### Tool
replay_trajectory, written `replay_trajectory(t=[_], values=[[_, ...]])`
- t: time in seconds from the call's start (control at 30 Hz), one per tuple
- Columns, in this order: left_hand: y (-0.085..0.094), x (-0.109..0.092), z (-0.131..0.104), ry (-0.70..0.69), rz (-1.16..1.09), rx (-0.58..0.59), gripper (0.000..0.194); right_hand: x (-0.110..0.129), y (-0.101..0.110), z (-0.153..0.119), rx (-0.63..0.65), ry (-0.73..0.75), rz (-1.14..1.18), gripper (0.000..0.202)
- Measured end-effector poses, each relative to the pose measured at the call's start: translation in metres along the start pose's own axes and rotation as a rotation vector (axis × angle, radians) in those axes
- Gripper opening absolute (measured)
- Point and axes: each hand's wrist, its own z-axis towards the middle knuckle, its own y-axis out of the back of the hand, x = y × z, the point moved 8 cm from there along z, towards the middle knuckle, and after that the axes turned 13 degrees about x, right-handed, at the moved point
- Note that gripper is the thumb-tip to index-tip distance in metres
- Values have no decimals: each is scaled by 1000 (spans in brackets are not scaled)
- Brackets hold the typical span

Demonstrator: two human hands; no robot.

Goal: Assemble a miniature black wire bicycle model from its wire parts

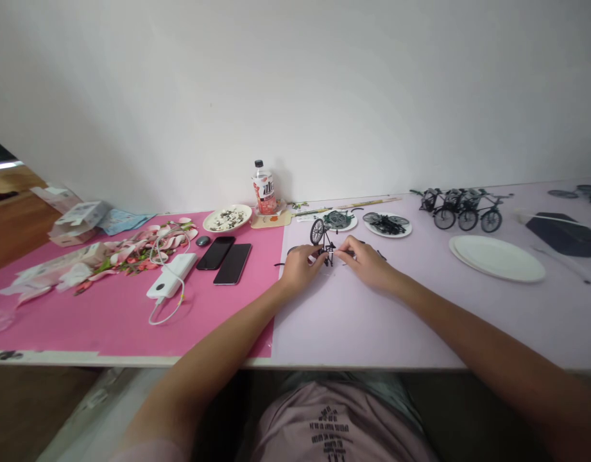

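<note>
A small black model bicycle frame [328, 240] stands tilted between my hands, one spoked wheel [317, 231] pointing up. My left hand [301, 264] has its fingers closed on the lower left side of the model. From the right, my right hand [363, 258] pinches at the model's lower part; the small piece at its fingertips is too tiny to name. Behind them are a white plate of dark green parts [354, 222] and a white plate of black parts and wheels [409, 231]. Several assembled model bicycles [468, 210] stand in a row at the back right.
Two phones [232, 264], a white power bank [171, 276] with a cable and pink petals [167, 241] lie on the left. A bottle [264, 190] and a bowl [248, 213] stand near the wall. White oval plates [497, 258] lie right, beside a dark flat object [565, 234].
</note>
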Motion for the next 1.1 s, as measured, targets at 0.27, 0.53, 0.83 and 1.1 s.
replay_trajectory(t=[0.27,0.53,0.83,1.1], values=[[1,-1,0,28,-11,26,31,-3,-2,2,4,26,-11,26],[-1,0,1,39,-36,42,32,-2,-3,1,47,31,1,23],[-2,1,2,55,-46,70,32,-3,-7,2,83,40,-19,29],[-2,0,1,60,-37,73,30,2,-7,1,97,39,-4,27]])
